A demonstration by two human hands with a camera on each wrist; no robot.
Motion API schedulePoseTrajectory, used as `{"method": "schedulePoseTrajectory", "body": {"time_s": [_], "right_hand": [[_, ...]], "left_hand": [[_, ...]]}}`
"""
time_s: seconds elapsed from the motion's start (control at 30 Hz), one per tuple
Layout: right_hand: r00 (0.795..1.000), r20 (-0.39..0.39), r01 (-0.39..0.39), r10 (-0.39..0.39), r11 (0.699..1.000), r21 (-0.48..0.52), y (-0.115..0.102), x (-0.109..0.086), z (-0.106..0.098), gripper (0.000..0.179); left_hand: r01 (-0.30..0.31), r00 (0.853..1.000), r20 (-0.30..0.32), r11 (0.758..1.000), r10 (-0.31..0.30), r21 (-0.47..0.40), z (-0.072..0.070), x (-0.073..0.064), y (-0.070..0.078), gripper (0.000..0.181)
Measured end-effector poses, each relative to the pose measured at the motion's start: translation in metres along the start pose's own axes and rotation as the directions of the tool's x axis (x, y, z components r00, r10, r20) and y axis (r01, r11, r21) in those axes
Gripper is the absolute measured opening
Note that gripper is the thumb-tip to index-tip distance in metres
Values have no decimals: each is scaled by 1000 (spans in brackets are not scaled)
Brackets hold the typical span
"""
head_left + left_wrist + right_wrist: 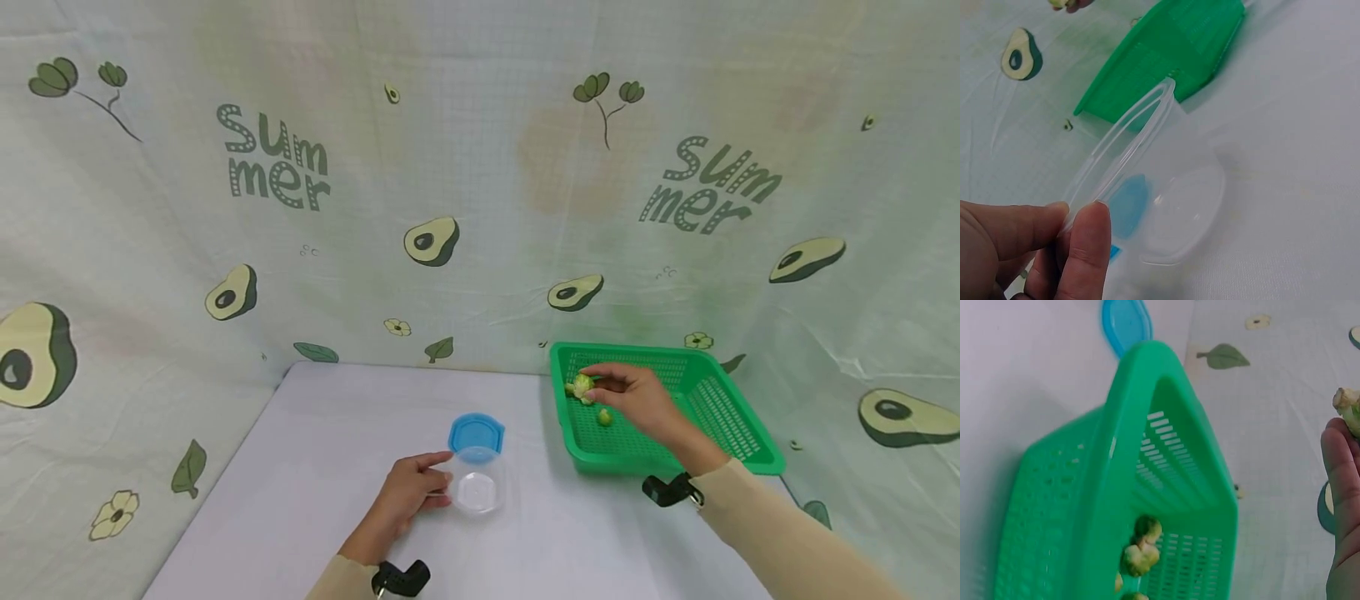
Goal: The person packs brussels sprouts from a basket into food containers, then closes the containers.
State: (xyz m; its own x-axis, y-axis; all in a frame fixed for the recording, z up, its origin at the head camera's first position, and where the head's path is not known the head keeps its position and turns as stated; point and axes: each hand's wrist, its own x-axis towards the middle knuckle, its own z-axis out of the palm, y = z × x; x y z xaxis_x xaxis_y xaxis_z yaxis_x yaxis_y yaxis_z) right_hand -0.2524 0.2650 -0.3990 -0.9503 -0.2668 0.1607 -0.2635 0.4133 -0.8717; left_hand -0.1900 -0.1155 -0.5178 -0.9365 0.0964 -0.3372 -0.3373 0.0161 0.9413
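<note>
My left hand (408, 492) pinches the rim of a clear plastic tub (477, 493) between thumb and fingers. In the left wrist view, the tub (1194, 181) looks see-through and tilted, with nothing visible inside. My right hand (637, 402) pinches a pale green Brussels sprout (583, 383) over the left part of a green basket (675, 462). At the right edge of the right wrist view, this sprout (1349, 411) shows its cut stem end. Several more sprouts (1141, 557) lie in the basket, one of them a small sprout (604, 417) below my right fingers.
A blue lid (476, 432) lies on the white table (360, 417) just behind the tub. The basket's slotted walls rise on the right side of the table. A white cloth printed with avocados (431, 242) hangs behind and at both sides.
</note>
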Motion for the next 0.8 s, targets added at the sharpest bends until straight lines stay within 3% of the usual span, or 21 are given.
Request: {"method": "schedulePoseTrajectory", "body": {"time_s": [0.23,0.57,0.8], "right_hand": [[999,9,36,-36,996,76,-3,-7,20,35],[984,6,172,-175,970,170,-19,-9,60,34],[984,46,156,-170,962,225,-24,-22,98,35]], "left_hand": [[19,1000,-22,1000,-19,9,2,0,0,48],[25,999,-47,999,-24,21,5,0,2,47],[24,998,-62,999,-22,29,6,-1,0,44]]}}
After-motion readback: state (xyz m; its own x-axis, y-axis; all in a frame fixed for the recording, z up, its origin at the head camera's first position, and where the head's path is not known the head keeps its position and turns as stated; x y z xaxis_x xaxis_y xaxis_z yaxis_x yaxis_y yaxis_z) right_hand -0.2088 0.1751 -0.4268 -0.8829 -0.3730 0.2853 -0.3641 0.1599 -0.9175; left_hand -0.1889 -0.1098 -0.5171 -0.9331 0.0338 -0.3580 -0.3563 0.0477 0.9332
